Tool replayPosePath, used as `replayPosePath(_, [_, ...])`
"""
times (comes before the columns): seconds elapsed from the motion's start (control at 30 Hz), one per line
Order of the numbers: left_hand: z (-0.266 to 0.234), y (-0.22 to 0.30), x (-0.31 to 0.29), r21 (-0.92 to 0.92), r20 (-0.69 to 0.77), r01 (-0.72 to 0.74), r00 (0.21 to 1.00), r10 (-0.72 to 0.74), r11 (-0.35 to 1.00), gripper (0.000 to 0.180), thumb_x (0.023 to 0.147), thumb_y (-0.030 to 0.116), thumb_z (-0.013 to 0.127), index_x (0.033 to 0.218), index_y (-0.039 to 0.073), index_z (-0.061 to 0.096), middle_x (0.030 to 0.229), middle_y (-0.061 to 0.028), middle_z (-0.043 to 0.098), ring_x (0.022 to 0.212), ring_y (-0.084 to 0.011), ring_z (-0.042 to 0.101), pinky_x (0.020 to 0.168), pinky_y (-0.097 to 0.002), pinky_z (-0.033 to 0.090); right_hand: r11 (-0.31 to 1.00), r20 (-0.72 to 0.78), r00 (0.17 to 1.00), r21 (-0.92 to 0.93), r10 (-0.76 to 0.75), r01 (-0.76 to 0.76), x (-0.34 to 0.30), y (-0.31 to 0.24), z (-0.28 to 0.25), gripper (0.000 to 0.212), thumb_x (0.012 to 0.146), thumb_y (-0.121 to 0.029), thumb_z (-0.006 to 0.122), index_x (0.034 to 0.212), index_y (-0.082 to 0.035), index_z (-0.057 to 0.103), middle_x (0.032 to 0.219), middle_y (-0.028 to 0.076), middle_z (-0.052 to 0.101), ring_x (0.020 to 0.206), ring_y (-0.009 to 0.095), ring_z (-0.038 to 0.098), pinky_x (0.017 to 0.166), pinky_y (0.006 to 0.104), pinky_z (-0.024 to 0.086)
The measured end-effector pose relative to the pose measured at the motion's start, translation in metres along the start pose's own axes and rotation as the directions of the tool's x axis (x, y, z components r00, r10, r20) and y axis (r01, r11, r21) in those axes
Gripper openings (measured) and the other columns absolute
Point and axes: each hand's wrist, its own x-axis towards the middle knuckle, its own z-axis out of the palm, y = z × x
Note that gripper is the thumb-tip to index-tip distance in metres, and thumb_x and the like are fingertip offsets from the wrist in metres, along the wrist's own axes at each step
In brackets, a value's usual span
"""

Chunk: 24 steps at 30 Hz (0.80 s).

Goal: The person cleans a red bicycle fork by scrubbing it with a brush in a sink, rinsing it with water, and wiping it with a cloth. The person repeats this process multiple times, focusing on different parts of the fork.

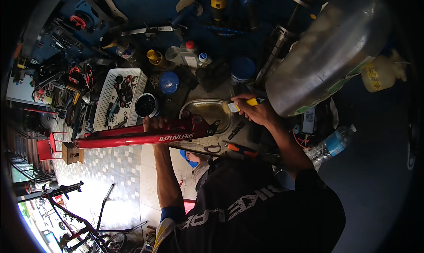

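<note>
My left hand (154, 124) is closed around a long red bicycle frame part (128, 137), which lies nearly level across the front of the bench. Its thicker end, with a pivot hole and a dark bracket, reaches over the near rim of an oval metal tray (185, 108) holding yellowish liquid. Above the tray's right side, my right hand (258, 112) grips a paintbrush (251, 102) with a yellow handle. The pale bristles point left, apart from the red part. Part of my left hand is hidden behind the frame part.
Left of the tray are a dark tub (146, 105) and a white basket (100, 104) of small parts. Behind stand a blue lid (168, 82) and a red-capped bottle (190, 56). An orange-handled tool (243, 149) lies near the front edge; a large cylinder (327, 54) looms right.
</note>
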Motion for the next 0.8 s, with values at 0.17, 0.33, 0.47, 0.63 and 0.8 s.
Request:
replayPosePath(0.17, [-0.004, -0.002, 0.002, -0.089, 0.054, 0.031, 0.998, -0.026, 0.996, 0.034, 0.104, 0.027, 0.048, 0.072, 0.015, 0.044, 0.060, 0.0034, 0.030, 0.059, -0.0128, 0.039, 0.072, -0.0383, 0.050, 0.983, 0.076, 0.984, -0.077, -0.160, 0.166, 0.003, 0.039, 0.018, 0.026, 0.099, -0.020, 0.064, 0.124, -0.010, 0.068, 0.076, 0.000, 0.066, 0.061, 0.004, 0.055, 0.054, 0.0207, 0.046])
replayPosePath(0.33, [-0.004, -0.004, -0.002, -0.075, -0.017, 0.027, 0.999, -0.028, 0.997, 0.032, 0.103, 0.029, 0.049, 0.074, 0.016, 0.046, 0.060, 0.0034, 0.032, 0.058, -0.0129, 0.039, 0.071, -0.0372, 0.050, 0.924, 0.106, 0.955, -0.240, -0.278, 0.296, 0.007, 0.071, 0.032, 0.036, 0.094, -0.013, 0.069, 0.128, -0.007, 0.061, 0.101, 0.006, 0.070, 0.089, 0.012, 0.063, 0.080, 0.0279, 0.051])
replayPosePath(0.47, [0.009, -0.003, -0.011, 0.136, -0.246, 0.074, 0.968, -0.039, 0.988, 0.029, 0.103, 0.030, 0.049, 0.079, 0.015, 0.050, 0.064, 0.0021, 0.043, 0.061, -0.0138, 0.047, 0.068, -0.0364, 0.050, 0.911, 0.131, 0.961, -0.308, -0.243, 0.273, 0.004, 0.070, 0.030, 0.041, 0.089, -0.015, 0.073, 0.125, -0.006, 0.060, 0.104, 0.011, 0.072, 0.096, 0.017, 0.068, 0.085, 0.0311, 0.052])
replayPosePath(0.63, [0.023, 0.009, -0.029, 0.075, -0.233, 0.066, 0.971, -0.046, 0.995, 0.023, 0.102, 0.032, 0.056, 0.093, 0.012, 0.057, 0.074, 0.0015, 0.046, 0.072, -0.0151, 0.052, 0.078, -0.0356, 0.053, 0.891, 0.162, 0.945, -0.318, -0.285, 0.323, 0.003, 0.054, 0.030, 0.039, 0.087, -0.016, 0.074, 0.122, -0.005, 0.059, 0.100, 0.013, 0.071, 0.092, 0.021, 0.068, 0.081, 0.0329, 0.052])
replayPosePath(0.8, [0.049, 0.023, -0.044, -0.101, -0.183, -0.097, 0.980, 0.078, 0.990, 0.014, 0.099, 0.025, 0.059, 0.092, 0.013, 0.056, 0.074, -0.0009, 0.045, 0.078, -0.0175, 0.047, 0.092, -0.0441, 0.046, 0.860, 0.109, 0.921, -0.330, -0.375, 0.389, 0.004, 0.068, 0.035, 0.037, 0.087, -0.018, 0.074, 0.118, -0.006, 0.058, 0.094, 0.013, 0.070, 0.083, 0.022, 0.067, 0.074, 0.0336, 0.051])
